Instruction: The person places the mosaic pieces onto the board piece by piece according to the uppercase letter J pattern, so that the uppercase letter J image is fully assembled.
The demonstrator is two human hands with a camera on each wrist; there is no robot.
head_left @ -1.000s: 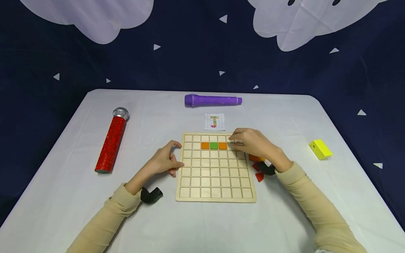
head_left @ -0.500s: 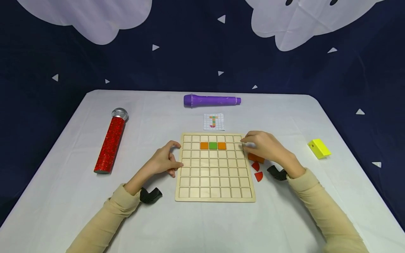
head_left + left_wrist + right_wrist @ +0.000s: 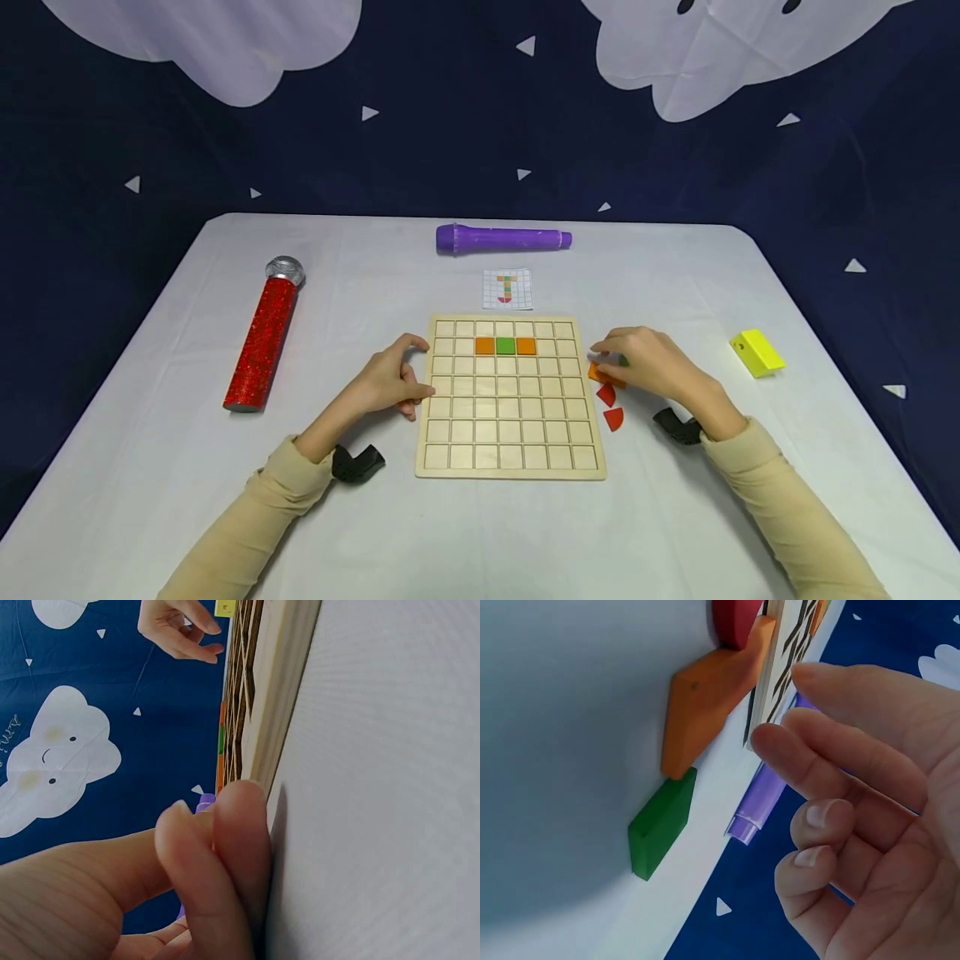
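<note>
A wooden grid board (image 3: 510,476) lies on the table, with a row of orange (image 3: 485,346), green (image 3: 506,346) and orange (image 3: 527,346) square tiles near its top. My left hand (image 3: 386,382) touches the board's left edge with thumb and index finger spread apart. To the right of the board, my right hand (image 3: 651,362) hovers over loose pieces, its thumb and index finger apart and holding nothing. Beneath it lie orange pieces (image 3: 705,697) and a green piece (image 3: 664,825), partly hidden in the head view. Two red quarter-round pieces (image 3: 613,418) lie nearer the front.
Behind the board lies a small pattern card (image 3: 507,289) showing a J-like figure. A purple microphone (image 3: 502,239) is at the back, a red glittery microphone (image 3: 266,342) at the left, and a yellow block (image 3: 757,353) at the right. Dark wrist-camera mounts (image 3: 358,464) sit at both wrists.
My right hand has moved off the board's upper right, rightward and toward the front, to the loose pieces. The left hand stays at the board's edge. The row of tiles is unchanged.
</note>
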